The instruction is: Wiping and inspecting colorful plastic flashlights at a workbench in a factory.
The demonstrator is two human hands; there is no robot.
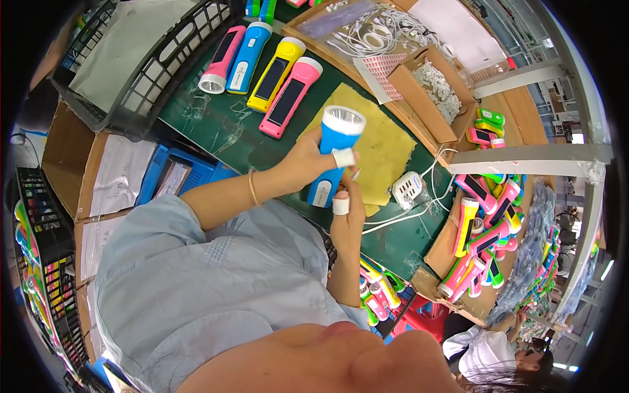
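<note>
A blue flashlight (333, 147) with a white head is held tilted over the table, its lens end up and away from me. My left hand (303, 164) wraps round its body, with white tape on the thumb. Close against the lower end, my right hand (354, 206) has its fingers bent onto the flashlight's side, its thumb taped too. Part of those fingers is hidden behind the body. Beyond my left hand lie a pink flashlight (291, 97), a yellow flashlight (276, 74), another blue flashlight (249, 57) and another pink flashlight (224, 59).
A yellow cloth (383, 154) lies on the green table (196, 118). Right of it sits a white USB charger (407, 188) with cables. A cardboard box (429, 95) holds small white parts. Black crates (131, 98) stand left; a carton (436, 252) of colourful flashlights stands right.
</note>
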